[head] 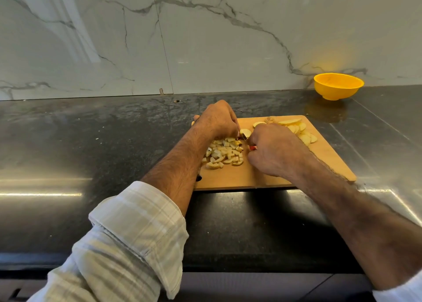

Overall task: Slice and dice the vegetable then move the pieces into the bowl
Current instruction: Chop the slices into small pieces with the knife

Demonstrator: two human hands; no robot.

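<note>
With the slice [245, 132] pinched by the left hand [217, 119] and the knife [251, 147] clasped in the right hand [272, 151], fingertips could be nicked if the blade is brought too close.

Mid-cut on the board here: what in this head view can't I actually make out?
- Knife: blade almost wholly hidden between the hands; only a sliver and a red bit of handle show.
- Slice being cut: partly covered by the left hand.
- Right hand: fingers curl under, so its grip is unseen.
- Yellow bowl: far and viewed low; its bottom is not visible.
- Cutting board: left edge hidden by the left forearm.
</note>
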